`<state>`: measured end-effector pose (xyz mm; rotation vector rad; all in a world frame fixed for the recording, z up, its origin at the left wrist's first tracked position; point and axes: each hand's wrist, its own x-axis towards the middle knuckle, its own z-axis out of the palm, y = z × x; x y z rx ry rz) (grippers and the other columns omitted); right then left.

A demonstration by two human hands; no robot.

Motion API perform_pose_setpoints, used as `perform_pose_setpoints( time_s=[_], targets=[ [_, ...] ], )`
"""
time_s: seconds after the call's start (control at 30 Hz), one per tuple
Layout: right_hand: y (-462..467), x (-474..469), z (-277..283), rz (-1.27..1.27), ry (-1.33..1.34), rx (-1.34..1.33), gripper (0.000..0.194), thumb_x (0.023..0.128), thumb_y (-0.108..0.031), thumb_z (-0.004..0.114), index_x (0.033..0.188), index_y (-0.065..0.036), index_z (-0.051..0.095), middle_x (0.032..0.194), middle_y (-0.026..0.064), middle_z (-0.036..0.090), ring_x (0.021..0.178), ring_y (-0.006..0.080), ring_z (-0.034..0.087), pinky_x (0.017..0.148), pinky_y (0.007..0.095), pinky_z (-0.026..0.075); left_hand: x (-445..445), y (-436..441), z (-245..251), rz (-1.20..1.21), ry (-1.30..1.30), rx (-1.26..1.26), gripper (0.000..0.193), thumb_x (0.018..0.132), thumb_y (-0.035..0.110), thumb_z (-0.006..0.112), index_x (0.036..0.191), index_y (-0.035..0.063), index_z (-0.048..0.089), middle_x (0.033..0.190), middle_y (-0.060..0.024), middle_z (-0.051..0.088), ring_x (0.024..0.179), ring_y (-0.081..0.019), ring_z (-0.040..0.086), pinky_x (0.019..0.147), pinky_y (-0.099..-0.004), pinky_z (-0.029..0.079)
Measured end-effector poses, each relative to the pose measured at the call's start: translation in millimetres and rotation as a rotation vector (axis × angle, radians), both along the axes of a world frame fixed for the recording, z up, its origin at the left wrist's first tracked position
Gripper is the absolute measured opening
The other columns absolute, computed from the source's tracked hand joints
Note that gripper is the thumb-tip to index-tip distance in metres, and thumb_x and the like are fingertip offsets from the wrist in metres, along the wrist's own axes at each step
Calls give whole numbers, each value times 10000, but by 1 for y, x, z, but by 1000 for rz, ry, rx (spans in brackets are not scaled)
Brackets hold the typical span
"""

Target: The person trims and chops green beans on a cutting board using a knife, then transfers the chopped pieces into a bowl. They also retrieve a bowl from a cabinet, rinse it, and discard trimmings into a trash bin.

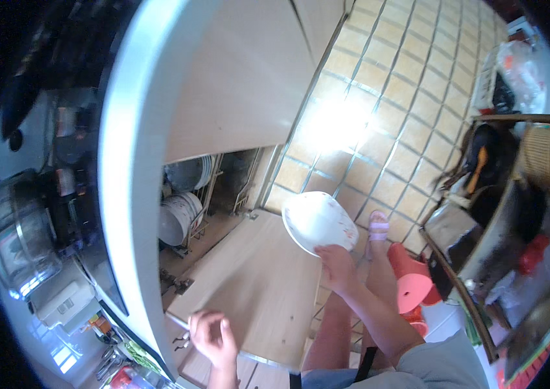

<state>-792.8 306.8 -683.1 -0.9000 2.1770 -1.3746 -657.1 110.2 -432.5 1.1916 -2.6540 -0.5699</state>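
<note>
A white plate [321,221] with small reddish patterns near its rim is gripped at its lower edge by my right hand [337,267]. It is held above the floor, beside an open wooden cabinet door [255,287]. My left hand [213,335] is over the door's near corner, fingers loosely curled, thumb apart, nothing visible in it. Whether it touches the door I cannot tell. Inside the open cabinet, patterned bowls [178,219] stand on edge in a wire rack [197,221], with more stacked dishes [192,172] behind them.
The countertop edge [134,146] runs along the left, above the cabinet. A shelf rack [459,291] with baskets and bags lines the right. A red plastic object [411,282] stands near my feet on the tiled floor [401,87]. Light glares off the tiles.
</note>
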Motion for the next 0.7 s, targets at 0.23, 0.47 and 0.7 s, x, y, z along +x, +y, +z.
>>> perform_pose_setpoints(
  time_s=[0.23,0.47,0.7],
  targets=[
    [97,-53,183,-233,273,98,227,847,18,643,1069,-16,681,1052,147,710,982,358,666,891,442,526,-20,-18,-15,377,367,222,141,917,95,682,820,11,623,856,-69,586,837,-199,555,718,-336,456],
    [105,-52,304,-245,413,-9,227,858,18,631,1069,-38,692,1026,142,711,960,351,667,887,440,530,-4,-11,36,212,708,383,89,926,54,654,1013,34,647,974,-33,621,881,-142,570,849,-288,466],
    [109,11,408,-25,474,-219,265,824,-10,643,1087,-26,677,1084,119,705,1027,329,658,946,448,518,42,77,128,190,568,1239,491,1080,467,409,1191,34,612,943,-155,727,846,-173,641,746,-282,491]
  ],
)
